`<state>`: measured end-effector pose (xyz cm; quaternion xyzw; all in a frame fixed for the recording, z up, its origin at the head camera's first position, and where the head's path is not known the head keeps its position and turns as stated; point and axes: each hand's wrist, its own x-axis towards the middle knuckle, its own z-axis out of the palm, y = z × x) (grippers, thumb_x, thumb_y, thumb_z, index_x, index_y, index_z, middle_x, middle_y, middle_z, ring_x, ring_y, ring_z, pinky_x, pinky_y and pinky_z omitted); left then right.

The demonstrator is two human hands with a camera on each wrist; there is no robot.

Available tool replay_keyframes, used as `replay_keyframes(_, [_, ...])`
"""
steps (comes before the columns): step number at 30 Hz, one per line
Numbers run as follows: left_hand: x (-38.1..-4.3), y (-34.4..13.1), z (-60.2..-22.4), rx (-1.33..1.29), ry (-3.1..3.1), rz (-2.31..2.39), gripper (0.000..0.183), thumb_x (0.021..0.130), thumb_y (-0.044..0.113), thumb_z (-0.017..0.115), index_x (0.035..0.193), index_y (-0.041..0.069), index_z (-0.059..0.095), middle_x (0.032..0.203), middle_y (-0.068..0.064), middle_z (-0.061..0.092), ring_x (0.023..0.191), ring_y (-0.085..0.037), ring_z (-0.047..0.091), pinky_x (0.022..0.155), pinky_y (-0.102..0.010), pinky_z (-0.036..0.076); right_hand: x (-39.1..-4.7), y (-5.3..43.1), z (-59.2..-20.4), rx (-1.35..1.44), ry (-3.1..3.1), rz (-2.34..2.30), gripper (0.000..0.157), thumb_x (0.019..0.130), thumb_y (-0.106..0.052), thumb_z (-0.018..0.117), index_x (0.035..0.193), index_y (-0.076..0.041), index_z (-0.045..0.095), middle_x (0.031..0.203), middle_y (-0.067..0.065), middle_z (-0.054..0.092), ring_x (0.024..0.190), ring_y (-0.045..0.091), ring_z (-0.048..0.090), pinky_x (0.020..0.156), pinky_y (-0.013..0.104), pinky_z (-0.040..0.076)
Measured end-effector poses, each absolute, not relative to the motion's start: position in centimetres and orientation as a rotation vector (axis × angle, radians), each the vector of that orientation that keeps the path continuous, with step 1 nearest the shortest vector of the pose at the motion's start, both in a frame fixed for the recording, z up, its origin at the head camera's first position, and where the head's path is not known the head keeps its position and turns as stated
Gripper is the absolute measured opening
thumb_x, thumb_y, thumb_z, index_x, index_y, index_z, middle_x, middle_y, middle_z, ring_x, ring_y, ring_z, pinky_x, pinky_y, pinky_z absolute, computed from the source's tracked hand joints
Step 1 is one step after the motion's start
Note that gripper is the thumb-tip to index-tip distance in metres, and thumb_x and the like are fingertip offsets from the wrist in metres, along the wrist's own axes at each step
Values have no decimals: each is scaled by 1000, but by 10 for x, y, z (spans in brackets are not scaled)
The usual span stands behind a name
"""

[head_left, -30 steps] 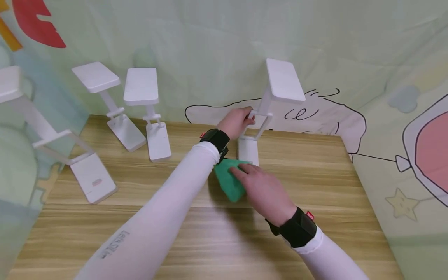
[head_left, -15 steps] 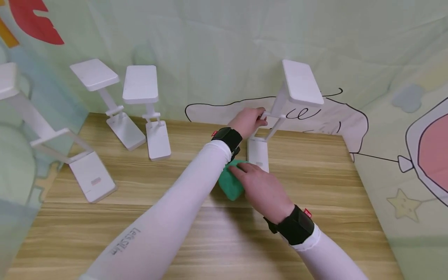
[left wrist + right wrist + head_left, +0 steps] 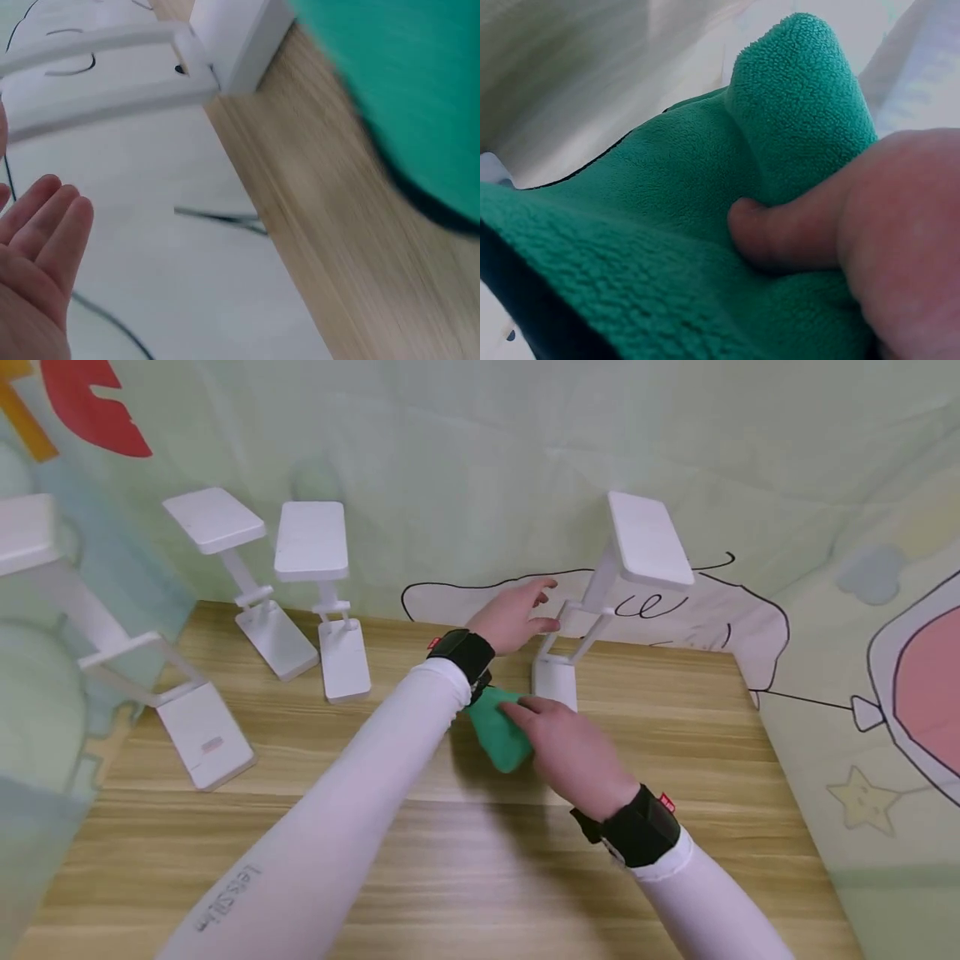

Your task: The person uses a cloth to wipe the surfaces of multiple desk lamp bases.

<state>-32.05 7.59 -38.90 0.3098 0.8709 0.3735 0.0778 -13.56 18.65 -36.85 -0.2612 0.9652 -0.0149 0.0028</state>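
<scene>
A bare right hand (image 3: 581,758) pinches a fluffy green cloth (image 3: 497,733), thumb sunk into the thick, dark-edged pile, just left of the base (image 3: 555,682) of a smooth white lamp (image 3: 603,583). The left hand (image 3: 512,618), holding nothing, hangs with fingers loosely parted beside the lamp's thin-barred frame (image 3: 592,637). Three similar flat-headed lamps (image 3: 312,539) stand leftward on the streaked wood-grain table (image 3: 480,877).

In the right hand (image 3: 581,756) I see fluffy, matt green cloth (image 3: 498,739); just beside the left hand (image 3: 510,615), a smooth, white, plastic-looking, flat-headed lamp (image 3: 649,540); beneath both, a faintly glossy wood-grain tabletop (image 3: 457,868).
</scene>
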Motion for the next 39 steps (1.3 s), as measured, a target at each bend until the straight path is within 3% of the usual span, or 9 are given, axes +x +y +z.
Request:
replay_keyframes(5, [-317,34,-391,923,2611,1189,53,101,43,57,146,19,43,124,0,62,110,-11,56,93,-32,47,-156,189,-365,-771,3045,-121,60,78,11,62,134,-9,59,123,11,64,100,26,63,76,42,58])
replay_keyframes(9, [-311,-3,-400,955,2640,1214,30,102,39,56,123,19,62,103,3,67,90,-8,61,80,-31,51,-171,189,-360,-713,3059,-152,62,79,10,65,137,-10,57,126,10,63,102,27,62,80,45,57])
replay_keyframes(12, [-307,-30,-408,969,2636,1226,22,101,36,59,108,18,68,90,5,68,77,-7,61,69,-31,52,-179,188,-356,-682,3073,-182,64,80,9,69,139,-10,55,129,12,61,106,30,61,86,47,55])
replay_keyframes(16, [-303,-66,-417,949,2586,1188,21,98,37,63,103,17,70,84,4,68,74,-10,61,66,-33,52,-188,185,-352,-670,3081,-210,67,80,4,73,141,-12,53,133,12,58,108,30,60,87,48,54])
replay_keyframes(23, [-301,-133,-421,765,2408,914,28,95,36,67,105,10,70,94,-6,71,81,-20,65,71,-35,53,-197,179,-355,-672,3112,-207,64,82,7,68,141,-14,54,133,10,59,107,28,61,83,47,56])
replay_keyframes(30, [-295,-173,-410,522,2616,538,30,92,33,66,98,4,68,72,-5,66,67,-19,61,64,-35,46,-206,176,-360,-663,3138,-241,65,82,4,72,142,-14,53,134,10,59,111,29,59,84,49,55])
replay_keyframes(33, [-293,-176,-409,417,2771,650,29,92,30,66,100,2,66,81,-11,68,75,-26,61,68,-41,48,-210,175,-362,-641,3151,-271,65,83,6,69,142,-14,53,133,10,59,112,29,58,85,48,55])
replay_keyframes(39, [-297,-172,-415,318,2918,999,41,97,25,64,128,0,57,120,-23,63,106,-38,59,87,-55,49,-213,172,-365,-649,3160,-306,66,81,10,66,141,-13,53,133,11,59,111,29,58,88,48,54])
